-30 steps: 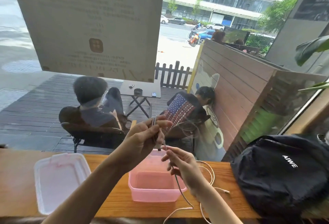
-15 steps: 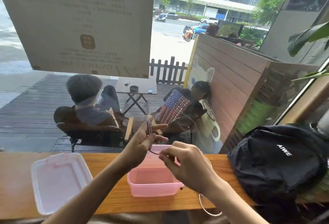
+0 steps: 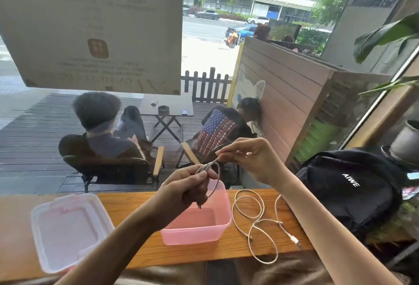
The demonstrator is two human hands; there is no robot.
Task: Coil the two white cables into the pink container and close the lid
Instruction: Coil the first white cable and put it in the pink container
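The open pink container [image 3: 199, 230] stands on the wooden counter [image 3: 140, 203]. Above it my left hand [image 3: 188, 185] pinches a small coil of white cable [image 3: 214, 171]. My right hand [image 3: 254, 160], higher and to the right, pinches the same cable's free end at the top of the loop. A second white cable [image 3: 256, 223] lies loose in loops on the counter right of the container, its plug near the front edge. The clear lid [image 3: 68, 228] lies flat at the left.
A black backpack [image 3: 349, 191] sits at the right end of the counter, beside a grey pot [image 3: 405, 142]. A window runs directly behind the counter, with people seated outside. A brown surface lies below the counter's front edge.
My right hand has lifted up and to the right away from my left hand, pulling the cable loop. The second cable on the counter has come into full view.
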